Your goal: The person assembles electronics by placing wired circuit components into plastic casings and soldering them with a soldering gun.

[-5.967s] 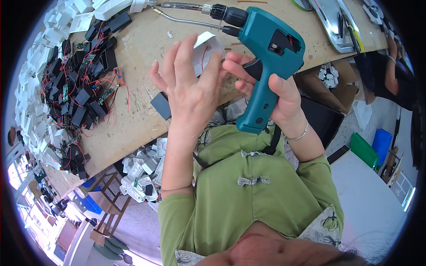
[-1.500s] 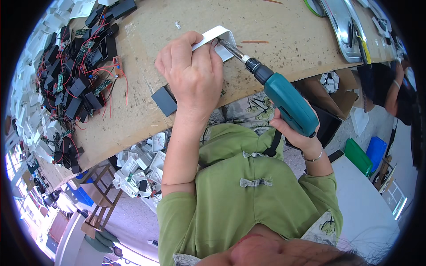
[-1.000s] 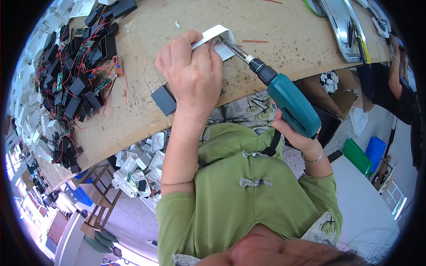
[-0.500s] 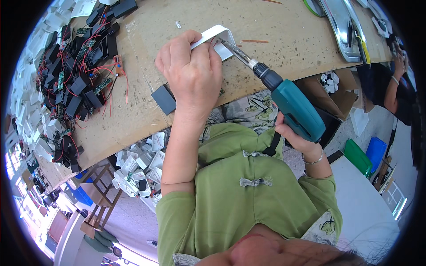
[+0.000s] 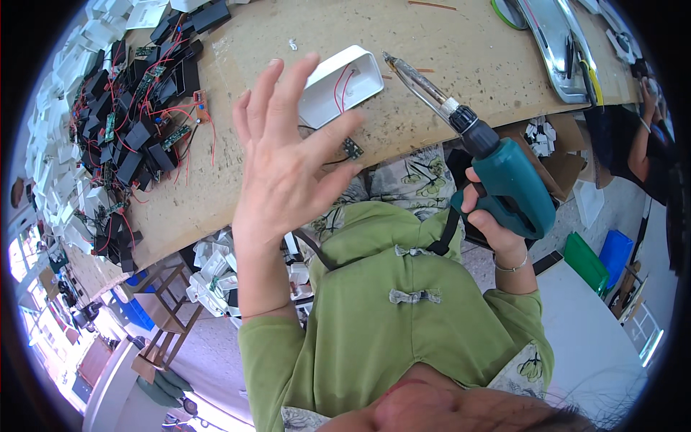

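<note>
Fingers (image 5: 291, 95) of the left hand (image 5: 277, 173) stand spread wide, holding nothing, near a white rectangular plastic box (image 5: 364, 82); those of the right hand (image 5: 497, 229) wrap a teal pistol-shaped plastic soldering gun (image 5: 512, 180).

We think this place is an electronics workshop. We judge it first by the long, stained workbench (image 5: 205, 198): on its left side lies a big heap of white plastic cases (image 5: 47, 165), and next to it many black boxes (image 5: 132, 167) are tangled with red wires (image 5: 175, 110) and small circuit boards (image 5: 177, 137). We notice also a gun-shaped soldering tool (image 5: 515, 176), a metal tray (image 5: 551, 39) with a yellow-handled tool (image 5: 592, 83) at its rim, and a cardboard box (image 5: 572, 173) containing white parts. At the far right, we see another person (image 5: 619, 137) near the bench.
</note>
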`<action>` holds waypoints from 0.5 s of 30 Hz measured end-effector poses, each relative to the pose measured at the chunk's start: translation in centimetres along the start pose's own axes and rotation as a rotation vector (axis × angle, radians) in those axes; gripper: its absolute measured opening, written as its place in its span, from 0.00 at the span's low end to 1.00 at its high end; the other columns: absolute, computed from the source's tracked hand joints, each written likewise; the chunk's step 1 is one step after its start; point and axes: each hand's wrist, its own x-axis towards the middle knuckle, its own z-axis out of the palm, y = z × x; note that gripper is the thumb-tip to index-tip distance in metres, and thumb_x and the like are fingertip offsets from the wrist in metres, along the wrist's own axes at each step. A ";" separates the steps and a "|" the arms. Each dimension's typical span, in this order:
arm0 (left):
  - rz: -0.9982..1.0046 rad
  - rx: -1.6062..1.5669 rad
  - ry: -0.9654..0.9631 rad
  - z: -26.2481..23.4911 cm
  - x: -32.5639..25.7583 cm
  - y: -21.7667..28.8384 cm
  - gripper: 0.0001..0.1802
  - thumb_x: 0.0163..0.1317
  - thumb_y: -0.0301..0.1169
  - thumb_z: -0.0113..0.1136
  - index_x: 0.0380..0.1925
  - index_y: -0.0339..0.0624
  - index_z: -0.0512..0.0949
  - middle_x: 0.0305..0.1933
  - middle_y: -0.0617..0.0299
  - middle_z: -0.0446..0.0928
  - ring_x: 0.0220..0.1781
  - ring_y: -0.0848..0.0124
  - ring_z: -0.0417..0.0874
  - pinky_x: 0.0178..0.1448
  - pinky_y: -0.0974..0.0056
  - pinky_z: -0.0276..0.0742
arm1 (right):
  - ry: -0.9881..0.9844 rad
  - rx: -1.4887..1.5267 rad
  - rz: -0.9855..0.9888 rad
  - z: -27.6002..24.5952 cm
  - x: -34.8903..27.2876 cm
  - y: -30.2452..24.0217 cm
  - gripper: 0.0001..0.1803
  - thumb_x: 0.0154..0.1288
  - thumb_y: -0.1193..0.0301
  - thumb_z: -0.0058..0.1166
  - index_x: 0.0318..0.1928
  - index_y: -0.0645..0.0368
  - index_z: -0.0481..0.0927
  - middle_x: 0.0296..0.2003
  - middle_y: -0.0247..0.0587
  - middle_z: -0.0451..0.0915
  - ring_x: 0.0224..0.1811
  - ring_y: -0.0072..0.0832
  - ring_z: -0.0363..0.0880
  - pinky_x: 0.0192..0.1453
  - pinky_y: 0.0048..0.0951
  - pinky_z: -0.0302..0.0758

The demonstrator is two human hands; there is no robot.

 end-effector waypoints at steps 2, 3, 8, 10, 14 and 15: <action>-0.018 0.030 -0.080 -0.5 -0.2 -0.5 0.23 0.35 0.33 0.71 0.38 0.51 0.82 0.65 0.51 0.62 0.67 0.47 0.59 0.66 0.46 0.55 | 0.009 0.012 -0.004 0.2 0.3 -0.1 0.33 0.55 0.68 0.67 0.58 0.69 0.69 0.46 0.40 0.77 0.34 0.23 0.74 0.37 0.24 0.70; 0.012 0.030 -0.102 -0.4 -0.1 -1.0 0.21 0.36 0.31 0.71 0.37 0.48 0.81 0.64 0.51 0.62 0.66 0.47 0.61 0.65 0.46 0.56 | 0.001 0.017 -0.043 0.2 0.3 0.1 0.33 0.55 0.68 0.67 0.58 0.69 0.69 0.48 0.41 0.76 0.34 0.23 0.74 0.36 0.25 0.70; 0.004 -0.153 -0.039 1.5 -0.3 -3.3 0.18 0.41 0.26 0.70 0.34 0.40 0.77 0.61 0.48 0.64 0.63 0.47 0.65 0.60 0.48 0.65 | -0.022 0.057 -0.060 0.5 0.8 -0.3 0.32 0.55 0.68 0.66 0.58 0.69 0.69 0.50 0.41 0.76 0.34 0.24 0.75 0.36 0.25 0.71; -0.134 -0.213 0.003 1.7 -0.6 -3.2 0.22 0.43 0.26 0.70 0.40 0.38 0.73 0.59 0.45 0.64 0.59 0.46 0.68 0.56 0.52 0.72 | -0.032 0.032 -0.054 1.1 1.2 -0.6 0.25 0.58 0.73 0.62 0.55 0.67 0.71 0.34 0.35 0.77 0.35 0.21 0.72 0.42 0.24 0.71; -0.160 -0.102 0.175 2.9 0.0 -2.8 0.32 0.49 0.28 0.67 0.53 0.35 0.64 0.57 0.40 0.64 0.55 0.45 0.73 0.53 0.52 0.74 | -0.003 0.023 -0.056 0.9 0.5 0.5 0.26 0.57 0.74 0.62 0.56 0.68 0.71 0.35 0.35 0.77 0.35 0.20 0.73 0.42 0.22 0.71; -0.232 -0.114 0.194 3.1 0.1 -2.7 0.32 0.50 0.29 0.66 0.54 0.35 0.63 0.55 0.40 0.65 0.53 0.46 0.73 0.52 0.52 0.74 | -0.007 0.003 -0.096 0.8 0.6 0.8 0.26 0.57 0.75 0.62 0.56 0.69 0.71 0.35 0.35 0.77 0.35 0.20 0.73 0.41 0.22 0.71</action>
